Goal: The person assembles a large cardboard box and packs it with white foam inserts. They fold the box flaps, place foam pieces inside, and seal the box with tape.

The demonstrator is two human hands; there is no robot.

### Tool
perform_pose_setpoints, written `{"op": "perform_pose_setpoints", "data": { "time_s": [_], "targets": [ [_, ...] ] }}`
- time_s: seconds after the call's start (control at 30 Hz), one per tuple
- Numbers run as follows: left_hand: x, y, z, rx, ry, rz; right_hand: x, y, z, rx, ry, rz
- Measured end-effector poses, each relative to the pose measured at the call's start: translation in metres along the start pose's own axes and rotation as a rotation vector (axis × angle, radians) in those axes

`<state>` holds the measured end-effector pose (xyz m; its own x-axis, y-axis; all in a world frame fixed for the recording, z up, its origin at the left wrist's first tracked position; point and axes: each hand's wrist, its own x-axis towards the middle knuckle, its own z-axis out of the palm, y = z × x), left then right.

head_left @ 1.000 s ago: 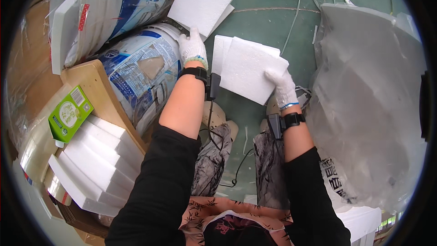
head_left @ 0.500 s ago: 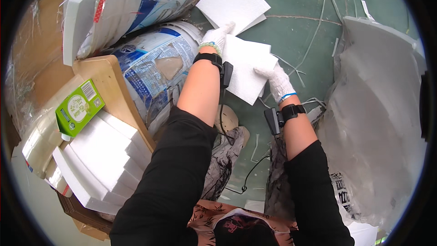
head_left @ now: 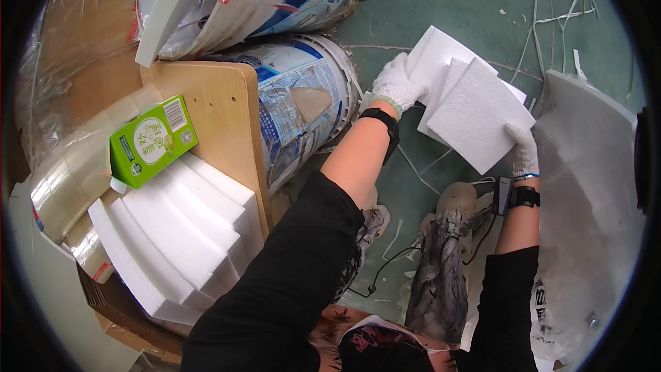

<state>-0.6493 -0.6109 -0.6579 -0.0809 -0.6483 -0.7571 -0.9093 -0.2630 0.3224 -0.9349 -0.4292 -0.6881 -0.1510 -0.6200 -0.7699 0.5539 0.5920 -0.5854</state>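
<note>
Several square white foam sheets (head_left: 480, 116) overlap in a loose fan above the green floor, held between my two hands. My left hand (head_left: 399, 85), in a white knit glove, grips the left edge of the rear sheets; its fingertips are partly hidden behind them. My right hand (head_left: 523, 149), gloved too, closes on the right-hand edge of the front sheet, thumb on its face and the other fingers out of sight behind. Each wrist wears a black strap.
To the left, stacked white foam blocks (head_left: 182, 231) sit by an upright wooden board (head_left: 226, 114) and a green carton (head_left: 153, 141). Two blue-and-white buckets (head_left: 292, 100) lie beyond. A translucent plastic sheet (head_left: 585, 193) bulges at right. Loose white straps (head_left: 537, 17) litter the floor.
Both hands have moved right in the picture, the right one also lower. The foam sheets have been lifted and gathered closer, now overlapping more. The view has shifted too.
</note>
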Motion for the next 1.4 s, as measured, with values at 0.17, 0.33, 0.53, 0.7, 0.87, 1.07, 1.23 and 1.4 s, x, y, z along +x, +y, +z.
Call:
{"op": "perform_pose_setpoints", "data": {
  "time_s": [0.17, 0.33, 0.53, 0.7, 0.87, 1.07, 1.23, 1.4],
  "targets": [
    [0.001, -0.053, 0.034, -0.08, 0.002, 0.225, 0.011, 0.031, 0.032, 0.163, -0.047, 0.097],
    [-0.01, -0.058, 0.061, -0.089, 0.013, 0.182, 0.011, 0.038, 0.045, 0.221, -0.07, 0.141],
    [-0.106, 0.004, 0.031, -0.587, -0.082, -0.111, -0.073, 0.01, 0.027, 0.246, 0.015, 0.081],
    [-0.27, 0.041, -0.034, -0.525, -0.063, -0.04, -0.239, -0.069, 0.041, 0.095, 0.047, 0.035],
    [-0.432, 0.055, -0.151, -0.415, 0.001, 0.034, -0.389, -0.173, 0.101, -0.122, -0.099, -0.057],
    [-0.543, 0.016, -0.245, 0.042, 0.343, 0.532, -0.467, -0.288, 0.222, -0.479, -0.276, -0.102],
    [-0.574, -0.058, -0.262, -0.482, 0.332, 0.277, -0.466, -0.327, 0.379, -0.875, -0.573, -0.066],
    [-0.586, -0.109, -0.294, -0.92, 0.156, 0.013, -0.466, -0.307, 0.487, -0.906, -0.787, -0.123]
  ]
}}
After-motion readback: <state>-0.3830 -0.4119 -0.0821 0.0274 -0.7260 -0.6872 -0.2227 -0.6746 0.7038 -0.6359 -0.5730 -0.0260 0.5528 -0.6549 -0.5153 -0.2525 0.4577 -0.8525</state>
